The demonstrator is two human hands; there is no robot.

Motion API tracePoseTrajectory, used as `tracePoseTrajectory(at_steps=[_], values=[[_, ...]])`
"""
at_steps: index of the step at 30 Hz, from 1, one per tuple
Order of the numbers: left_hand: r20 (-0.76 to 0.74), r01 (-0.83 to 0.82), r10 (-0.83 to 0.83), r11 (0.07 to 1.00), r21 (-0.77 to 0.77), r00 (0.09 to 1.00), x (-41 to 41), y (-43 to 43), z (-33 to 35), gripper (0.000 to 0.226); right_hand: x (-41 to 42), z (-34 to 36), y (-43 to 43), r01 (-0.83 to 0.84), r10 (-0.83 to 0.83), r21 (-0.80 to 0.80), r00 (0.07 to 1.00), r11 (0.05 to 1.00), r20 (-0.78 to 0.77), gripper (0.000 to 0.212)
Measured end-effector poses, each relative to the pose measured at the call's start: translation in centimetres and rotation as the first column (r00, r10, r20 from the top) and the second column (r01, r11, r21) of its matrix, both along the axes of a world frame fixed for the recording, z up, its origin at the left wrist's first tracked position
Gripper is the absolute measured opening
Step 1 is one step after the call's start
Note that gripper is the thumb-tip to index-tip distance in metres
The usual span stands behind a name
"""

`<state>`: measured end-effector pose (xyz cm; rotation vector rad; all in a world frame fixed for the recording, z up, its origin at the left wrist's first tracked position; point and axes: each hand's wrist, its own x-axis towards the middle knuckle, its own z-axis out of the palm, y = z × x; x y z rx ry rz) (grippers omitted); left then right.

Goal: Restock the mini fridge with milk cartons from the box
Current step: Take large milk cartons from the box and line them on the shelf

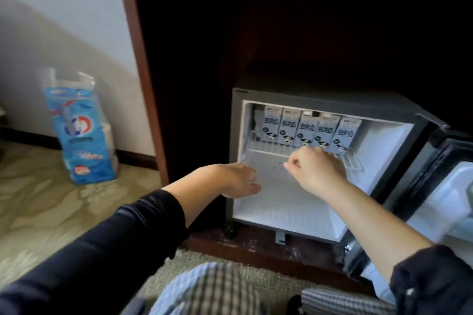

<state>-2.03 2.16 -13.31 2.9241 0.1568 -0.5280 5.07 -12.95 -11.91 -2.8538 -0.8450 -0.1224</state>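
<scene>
Five cartons (304,129) in a row, and each front carried the same column of three big dark-blue Chinese characters. They looked like 纯牛奶, though blur kept that short of certain. A small dark line of print ran along each top, too tiny to read. Over on the box (82,130), white lettering and a red-and-blue round logo showed, all smeared, nothing legible.

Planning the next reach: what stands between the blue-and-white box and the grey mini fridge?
Head view: a reddish-brown wooden post stands between the blue-and-white cardboard box and the grey mini fridge.
</scene>
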Motion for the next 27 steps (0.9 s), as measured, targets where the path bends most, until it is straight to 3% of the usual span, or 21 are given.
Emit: tracePoseTrajectory(at_steps=[4,9,16,19,22,27], values=[[-0.023,-0.073,0.072,0.997,-0.02,0.997,-7.9,2.7,1.0,0.05,-7.1,0.5,3.4,-0.186,0.184,-0.045,0.982,0.981,-0.049,0.035],[-0.018,-0.281,0.281,0.959,-0.038,0.96,-18.0,5.8,0.0,0.045,-16.1,0.0,7.8,-0.397,0.385,-0.068,0.912,0.915,-0.143,0.031],[-0.159,-0.444,0.423,0.886,-0.134,0.892,-31.8,8.5,-4.0,0.045,-25.8,-4.4,12.7,-0.562,0.51,-0.169,0.816,0.81,-0.27,0.023],[-0.23,-0.547,0.504,0.812,-0.204,0.833,-36.8,9.3,-6.7,0.044,-29.2,-7.4,14.4,-0.636,0.551,-0.174,0.751,0.752,-0.363,0.021],[-0.246,-0.656,0.609,0.68,-0.327,0.754,-40.8,9.9,-9.8,0.04,-31.7,-10.6,15.9,-0.724,0.594,-0.154,0.652,0.672,-0.471,0.02],[-0.276,-0.763,0.718,0.549,-0.341,0.639,-46.0,9.5,-17.8,0.039,-34.2,-14.6,17.6,-0.8,0.628,-0.149,0.557,0.581,-0.544,0.033]])
